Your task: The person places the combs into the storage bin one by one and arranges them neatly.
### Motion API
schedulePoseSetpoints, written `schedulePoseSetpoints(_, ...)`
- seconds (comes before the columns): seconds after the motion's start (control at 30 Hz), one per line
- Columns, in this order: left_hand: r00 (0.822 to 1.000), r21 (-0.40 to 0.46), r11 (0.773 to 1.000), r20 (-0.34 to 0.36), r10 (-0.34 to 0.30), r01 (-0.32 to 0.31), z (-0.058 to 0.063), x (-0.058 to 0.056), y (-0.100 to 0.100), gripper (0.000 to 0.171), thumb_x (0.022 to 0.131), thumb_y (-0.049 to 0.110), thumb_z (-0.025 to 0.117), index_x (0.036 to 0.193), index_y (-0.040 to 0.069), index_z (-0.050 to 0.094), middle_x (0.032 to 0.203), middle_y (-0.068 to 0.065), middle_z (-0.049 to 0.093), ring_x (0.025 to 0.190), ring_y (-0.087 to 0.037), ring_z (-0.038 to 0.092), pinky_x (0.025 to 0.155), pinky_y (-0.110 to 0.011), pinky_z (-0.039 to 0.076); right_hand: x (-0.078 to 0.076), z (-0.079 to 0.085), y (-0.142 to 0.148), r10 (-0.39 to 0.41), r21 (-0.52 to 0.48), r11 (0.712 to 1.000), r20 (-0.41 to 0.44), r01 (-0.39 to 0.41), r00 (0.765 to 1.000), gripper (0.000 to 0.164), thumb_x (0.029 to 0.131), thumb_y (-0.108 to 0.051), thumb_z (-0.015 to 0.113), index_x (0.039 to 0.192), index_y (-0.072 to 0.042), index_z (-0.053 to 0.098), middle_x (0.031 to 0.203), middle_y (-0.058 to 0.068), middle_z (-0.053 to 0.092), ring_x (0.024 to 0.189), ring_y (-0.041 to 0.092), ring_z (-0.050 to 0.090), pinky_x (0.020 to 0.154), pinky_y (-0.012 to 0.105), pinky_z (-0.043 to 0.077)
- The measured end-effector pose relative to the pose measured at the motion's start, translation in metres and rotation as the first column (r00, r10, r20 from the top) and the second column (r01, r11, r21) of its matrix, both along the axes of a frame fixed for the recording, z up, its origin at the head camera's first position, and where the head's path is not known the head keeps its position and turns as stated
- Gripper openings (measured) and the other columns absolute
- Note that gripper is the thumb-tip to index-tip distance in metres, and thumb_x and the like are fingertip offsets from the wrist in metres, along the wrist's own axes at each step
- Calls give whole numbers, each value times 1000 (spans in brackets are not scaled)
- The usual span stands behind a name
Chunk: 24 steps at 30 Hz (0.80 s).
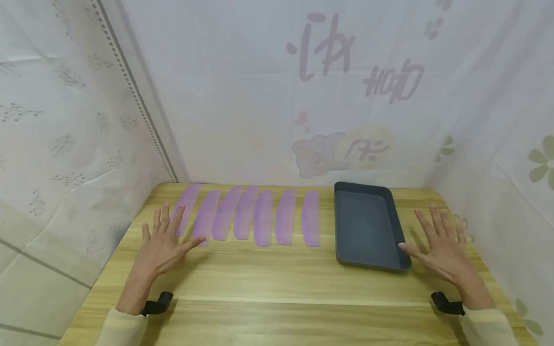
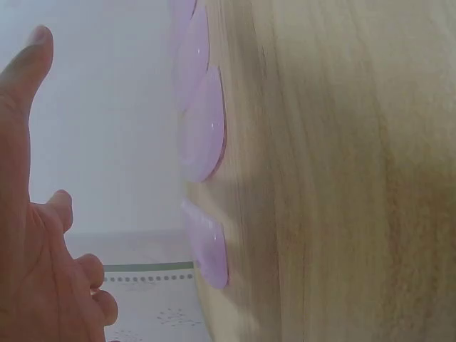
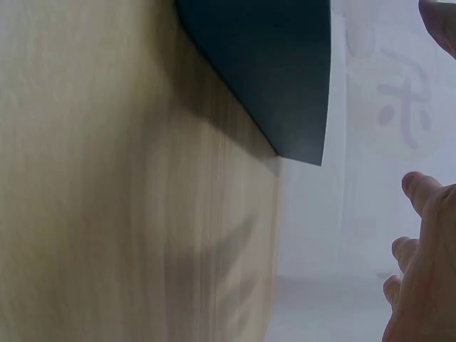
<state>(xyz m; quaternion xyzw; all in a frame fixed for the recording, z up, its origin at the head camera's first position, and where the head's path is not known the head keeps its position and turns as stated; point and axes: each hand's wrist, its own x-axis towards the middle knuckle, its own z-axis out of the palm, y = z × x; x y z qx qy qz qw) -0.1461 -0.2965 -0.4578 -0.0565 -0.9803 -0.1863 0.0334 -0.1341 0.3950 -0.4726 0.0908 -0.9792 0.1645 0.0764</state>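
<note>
Several translucent purple combs lie in a row on the wooden table, teeth edges facing right, among them a leftmost comb [image 1: 189, 206] and a rightmost comb [image 1: 311, 218]. My left hand [image 1: 161, 247] is spread above the table at the row's left end, its fingers overlapping the two leftmost combs in the head view. In the left wrist view it hovers beside a comb [image 2: 206, 246], holding nothing. My right hand [image 1: 443, 247] is likewise spread, holding nothing, at the right of a dark grey rectangular tray [image 1: 368, 266]. Its thumb tip overlaps the tray's right rim in the head view.
The wooden table [image 1: 259, 283] ends at a pale printed curtain [image 1: 242, 96] behind, with more curtain at the left and right sides. Each wrist wears a black camera mount, the left mount [image 1: 157, 303] and the right mount [image 1: 447, 303].
</note>
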Motion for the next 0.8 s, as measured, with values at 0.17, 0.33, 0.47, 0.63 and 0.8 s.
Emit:
schedulePoseSetpoints(0.17, 1000, 29, 1000, 25, -2, 1, 0, -2, -1, 103, 96, 67, 54, 165, 22, -8, 168, -19, -23, 154, -50, -15, 113, -82, -5, 5, 0, -8, 9, -4, 1000, -4, -9, 1000, 105, 92, -53, 68, 166, -25, 0, 172, 6, -20, 158, 35, -23, 114, 74, -23)
schedulePoseSetpoints(0.33, 999, 69, 998, 46, -9, 6, -2, -8, -3, 101, 98, 64, 53, 165, 19, -7, 167, -22, -23, 154, -54, -11, 113, -83, 2, 8, -1, -16, 23, -20, 1000, -8, -23, 1000, 106, 91, -53, 70, 167, -25, 1, 173, 7, -16, 159, 33, -20, 118, 72, -20)
schedulePoseSetpoints(0.47, 998, 100, 995, 55, 5, -11, -5, -15, -5, 101, 99, 62, 53, 165, 17, -8, 166, -28, -21, 152, -59, -4, 112, -83, 7, 10, -4, -21, 37, -23, 999, -6, -37, 999, 107, 90, -53, 72, 167, -23, 3, 173, 8, -13, 159, 33, -18, 120, 71, -16)
schedulePoseSetpoints(0.63, 994, 124, 990, 90, 58, -69, -6, -23, -8, 103, 98, 67, 51, 164, 19, -13, 164, -34, -19, 136, -75, 21, 102, -84, 28, 14, -10, -27, 51, -27, 998, -8, -51, 999, 111, 88, -54, 74, 167, -22, 4, 174, 9, -9, 160, 33, -13, 122, 69, -15)
schedulePoseSetpoints(0.8, 993, 135, 985, 76, 95, -104, -6, -29, -13, 102, 99, 67, 48, 164, 17, -13, 165, -38, 0, 129, -73, 35, 92, -81, 39, 18, -18, -35, 69, -43, 997, -5, -69, 998, 112, 86, -54, 76, 167, -17, 7, 174, 10, -5, 161, 32, -10, 123, 66, -14)
